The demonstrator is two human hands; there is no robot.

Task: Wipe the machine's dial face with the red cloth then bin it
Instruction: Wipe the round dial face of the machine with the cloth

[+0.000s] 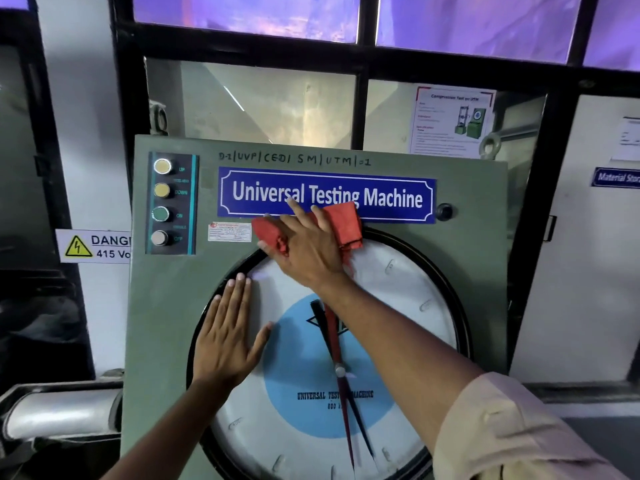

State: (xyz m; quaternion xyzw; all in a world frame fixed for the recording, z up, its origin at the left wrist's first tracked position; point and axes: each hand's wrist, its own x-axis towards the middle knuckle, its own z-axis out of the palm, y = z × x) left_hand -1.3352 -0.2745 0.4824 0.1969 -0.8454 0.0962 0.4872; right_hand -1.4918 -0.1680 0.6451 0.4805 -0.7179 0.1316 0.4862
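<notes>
Workshop wall and black-framed window panes fill the background, and right in front stands the grey-green machine panel (467,258), leaning back slightly. Straight to the action: the red cloth (343,223) sits at the top edge of the dial face (408,306), bunched up, part of it overlapping the bottom of the blue "Universal Testing Machine" nameplate (327,195). The right hand (304,247) is pressed flat over the cloth, fingers spread apart and laid on top of it rather than curled around it, pinning it to the panel. The forearm crosses the dial diagonally from the lower right, with a pale rolled sleeve (512,431) near the camera, and it hides part of the dial's right half.

The left hand (228,341) lies open on the left side of the dial, palm down, fingers together, thumb out, fingertips reaching the black rim (457,306); it holds nothing. Between the two arms the blue centre disc shows, with a red pointer (341,403) and a black pointer (362,427) running down from the hub.

Moving outward: on the left of the panel a dark strip carries four round buttons (161,202), marked up, down, on, off. A small red-and-white label (229,232) sits just beside the cloth's left end. A black knob (444,211) sits right of the nameplate. Further left, a danger sign (95,245) with a yellow triangle is stuck to the wall. Behind the panel on the right, a printed poster (453,121) hangs on the glass. Far right, a white door carries another blue sign (616,176).
</notes>
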